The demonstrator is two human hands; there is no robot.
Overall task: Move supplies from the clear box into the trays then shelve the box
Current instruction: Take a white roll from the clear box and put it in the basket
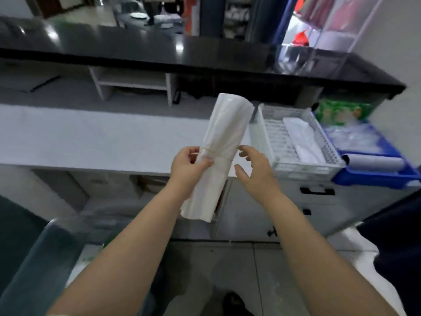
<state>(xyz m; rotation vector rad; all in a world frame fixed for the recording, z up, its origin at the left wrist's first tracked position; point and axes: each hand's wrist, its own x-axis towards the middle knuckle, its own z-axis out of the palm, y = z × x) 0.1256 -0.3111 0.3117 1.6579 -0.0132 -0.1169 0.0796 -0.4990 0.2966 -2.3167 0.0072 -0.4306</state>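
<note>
The left hand (190, 166) grips a white rolled bundle of plastic sheets (222, 153), thumb and fingers closed round its middle at a thin yellow rubber band (216, 153). The right hand (255, 169) hovers just beside the roll, fingers spread, holding nothing. The tilted roll is held above the edge of a pale grey counter (91, 137). Right of it sits a white slotted plastic tray (305, 167) holding white packets, then a blue plastic bin (373, 176).

Left hand (189, 166) fingers pinched closed, right hand (252, 166) fingers spread, forearms bare.
</note>
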